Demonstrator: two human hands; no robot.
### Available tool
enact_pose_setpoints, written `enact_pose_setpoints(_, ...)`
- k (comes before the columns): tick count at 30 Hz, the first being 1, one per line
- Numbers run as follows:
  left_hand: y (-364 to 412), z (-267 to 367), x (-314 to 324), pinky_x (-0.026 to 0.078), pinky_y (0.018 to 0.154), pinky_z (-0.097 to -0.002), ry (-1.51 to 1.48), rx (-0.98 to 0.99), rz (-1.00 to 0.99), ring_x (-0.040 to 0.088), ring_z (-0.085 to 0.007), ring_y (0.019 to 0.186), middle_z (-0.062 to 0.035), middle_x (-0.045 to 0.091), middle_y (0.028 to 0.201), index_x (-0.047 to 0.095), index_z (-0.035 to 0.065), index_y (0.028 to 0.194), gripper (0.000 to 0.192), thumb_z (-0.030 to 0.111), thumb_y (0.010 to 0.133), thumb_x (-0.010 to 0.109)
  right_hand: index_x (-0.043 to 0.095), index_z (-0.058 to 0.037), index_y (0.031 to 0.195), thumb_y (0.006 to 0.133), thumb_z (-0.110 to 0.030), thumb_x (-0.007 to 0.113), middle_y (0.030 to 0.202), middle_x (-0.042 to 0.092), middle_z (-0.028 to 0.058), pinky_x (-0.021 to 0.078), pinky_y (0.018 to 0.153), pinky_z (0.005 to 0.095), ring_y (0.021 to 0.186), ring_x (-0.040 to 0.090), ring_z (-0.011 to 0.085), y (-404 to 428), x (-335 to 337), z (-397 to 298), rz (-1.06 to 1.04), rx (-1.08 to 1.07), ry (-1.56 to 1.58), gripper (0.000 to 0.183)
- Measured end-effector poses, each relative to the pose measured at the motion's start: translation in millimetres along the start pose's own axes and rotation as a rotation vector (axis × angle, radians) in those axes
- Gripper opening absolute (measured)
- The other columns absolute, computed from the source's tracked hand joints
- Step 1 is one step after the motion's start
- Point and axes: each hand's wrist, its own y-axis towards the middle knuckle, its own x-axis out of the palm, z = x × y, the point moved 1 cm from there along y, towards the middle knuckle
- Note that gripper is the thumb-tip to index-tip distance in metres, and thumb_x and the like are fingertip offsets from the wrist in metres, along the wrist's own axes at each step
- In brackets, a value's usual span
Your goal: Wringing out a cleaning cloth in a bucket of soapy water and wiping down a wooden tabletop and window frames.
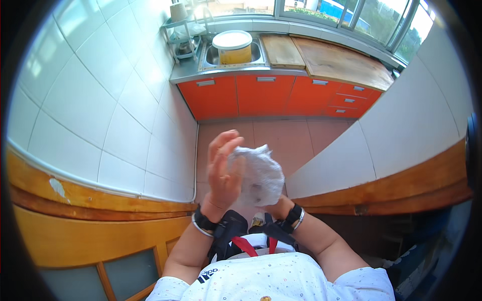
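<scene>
A crumpled white cloth [265, 171] with a few dark spots is held up in front of my body, above the tiled floor. Beneath and behind it is my right hand [278, 207], its fingers hidden by the cloth, which rests on or in that hand. My left hand [224, 169] is raised beside the cloth's left edge, fingers upward and somewhat apart. Its blurred thumb overlaps the cloth; whether it touches the fabric cannot be told. Each wrist wears a black band [205, 222] and a silvery bangle.
Ahead stand orange cabinets [263, 96] under a counter. A white-lidded yellow bucket [235, 52] sits in the metal sink [257, 50]; wooden boards [339, 62] lie to its right. A small rack [182, 37] is at left. Tiled walls and a wooden door frame [376, 199] flank me.
</scene>
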Motion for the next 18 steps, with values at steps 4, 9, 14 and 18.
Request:
enact_pose_setpoints(4, 51.2, -22.8, 29.7, 0.031, 0.107, -0.0396, -0.680, -0.221, 0.014, 0.043, -0.0304, 0.125, -0.0184, 0.047, 0.133, 0.049, -0.0013, 0.125, 0.043, 0.029, 0.095, 0.041, 0.028, -0.0089, 0.142, 0.089, -0.024, 0.060, 0.140, 0.039, 0.0094, 0.0320, 0.106, 0.0362, 0.126, 0.040, 0.0253, 51.9, -0.4, 51.2, 0.092, 0.000, 0.200, 0.064)
enact_pose_setpoints(9, 113.8, -79.6, 33.8, 0.024, 0.113, -0.0405, -1.776, -0.544, 0.096, 0.036, -0.0328, 0.132, -0.0210, 0.038, 0.141, 0.035, -0.0050, 0.136, 0.057, 0.038, 0.100, 0.024, 0.028, -0.0088, 0.143, 0.089, -0.032, 0.058, 0.140, 0.038, 0.0113, 0.0336, 0.102, 0.0363, 0.124, 0.040, 0.0277, 125.2, -38.2, 59.6, 0.199, -0.281, -0.790, 0.066)
enact_pose_setpoints(14, 179.7, -144.5, 43.5, 0.034, 0.107, -0.0351, -1.355, -0.531, -0.015, 0.041, -0.0258, 0.128, -0.0152, 0.044, 0.138, 0.044, -0.0008, 0.133, 0.046, 0.029, 0.100, 0.032, 0.054, -0.0070, 0.117, 0.081, -0.012, 0.065, 0.107, 0.059, 0.0091, 0.0480, 0.085, 0.0289, 0.101, 0.057, 0.0232, 216.4, -64.7, 82.2, 0.152, 0.059, 0.153, 0.038)
enact_pose_setpoints(18, 216.5, -191.0, 55.7, 0.035, 0.105, -0.0336, -1.162, -0.603, 0.031, 0.047, -0.0223, 0.121, -0.0151, 0.047, 0.132, 0.043, 0.0007, 0.128, 0.037, 0.021, 0.097, 0.041, 0.052, -0.0105, 0.120, 0.093, -0.018, 0.055, 0.112, 0.057, 0.0035, 0.0466, 0.089, 0.0253, 0.102, 0.055, 0.0147, 278.1, -71.6, 96.9, 0.209, -0.135, -0.364, 0.028)
